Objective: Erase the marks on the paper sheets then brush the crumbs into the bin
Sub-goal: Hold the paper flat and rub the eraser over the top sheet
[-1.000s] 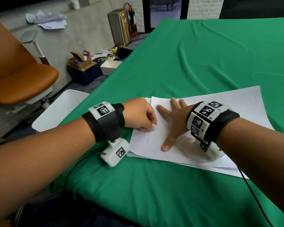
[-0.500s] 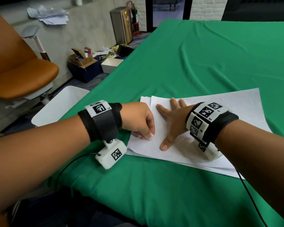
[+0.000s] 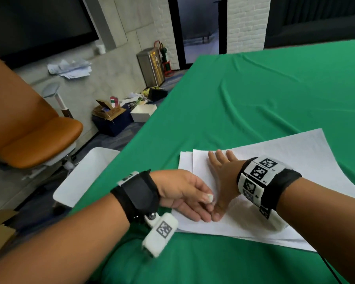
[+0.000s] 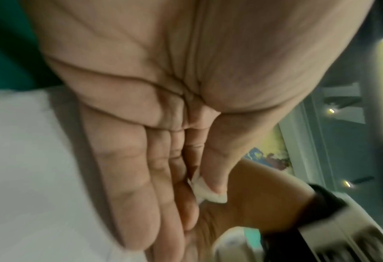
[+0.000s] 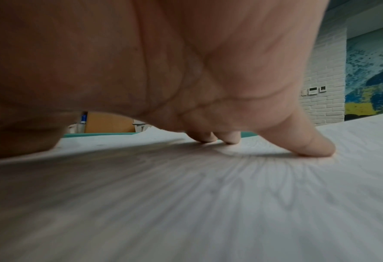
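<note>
- I am holding a small white eraser block (image 3: 209,197) pinched between the thumb and forefinger of my left hand (image 3: 184,194); the other fingers (image 4: 127,186) are lying straight and together, edge-on to the sheet, and the eraser is looking lifted off the paper rather than rubbing it.
- I am pressing my right hand (image 3: 223,177) flat on the top sheet of the loose stack of white paper sheets (image 3: 295,158), fingers spread, tips down (image 5: 316,148).
- The stack is lying on the green tablecloth (image 3: 254,95), near the table's front-left corner, lower sheets showing past the top one at the left and front.
- I am judging the erasing to be near its end on this sheet: I am seeing no dark marks on the exposed paper, though faint ones would be lost in the blur. I cannot tell whether the sheets underneath are done.
- I am not making out crumbs at this resolution, so the brushing looks still ahead.
- The white rectangular bin (image 3: 84,177) is sitting below the table's left edge, just beside my left wrist, so I am expecting a leftward sweep off that edge.
- The cloth to the far side and right is lying bare; an orange padded chair (image 3: 35,136) is standing left of the bin, apart from it.
</note>
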Action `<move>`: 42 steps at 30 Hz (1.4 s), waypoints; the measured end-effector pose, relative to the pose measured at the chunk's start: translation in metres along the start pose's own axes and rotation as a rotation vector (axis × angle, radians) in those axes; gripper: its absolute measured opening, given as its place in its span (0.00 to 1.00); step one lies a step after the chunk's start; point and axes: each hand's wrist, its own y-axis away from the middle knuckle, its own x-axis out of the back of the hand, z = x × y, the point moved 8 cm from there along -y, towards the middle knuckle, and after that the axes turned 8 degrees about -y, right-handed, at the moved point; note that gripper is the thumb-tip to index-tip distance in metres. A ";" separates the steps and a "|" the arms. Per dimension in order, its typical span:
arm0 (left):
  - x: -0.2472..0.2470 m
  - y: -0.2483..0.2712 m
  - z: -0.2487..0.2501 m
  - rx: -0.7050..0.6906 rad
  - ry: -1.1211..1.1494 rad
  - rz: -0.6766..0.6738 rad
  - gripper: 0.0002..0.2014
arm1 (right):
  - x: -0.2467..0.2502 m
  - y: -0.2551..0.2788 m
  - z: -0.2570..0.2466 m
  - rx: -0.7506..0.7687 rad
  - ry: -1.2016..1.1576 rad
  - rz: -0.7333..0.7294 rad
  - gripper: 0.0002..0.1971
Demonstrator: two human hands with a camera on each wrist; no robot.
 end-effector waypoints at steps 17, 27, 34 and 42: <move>0.030 0.010 0.011 -0.231 0.216 0.291 0.07 | 0.012 0.024 0.007 0.008 -0.005 0.018 0.79; 0.070 -0.012 0.022 -0.168 0.259 0.439 0.02 | 0.005 0.026 0.012 0.037 -0.086 0.001 0.77; 0.101 0.004 0.048 -0.420 0.411 0.525 0.01 | 0.006 0.028 0.009 0.056 -0.082 0.011 0.76; 0.093 -0.008 0.008 -0.212 0.340 0.460 0.04 | -0.002 0.026 0.008 0.033 -0.068 0.009 0.80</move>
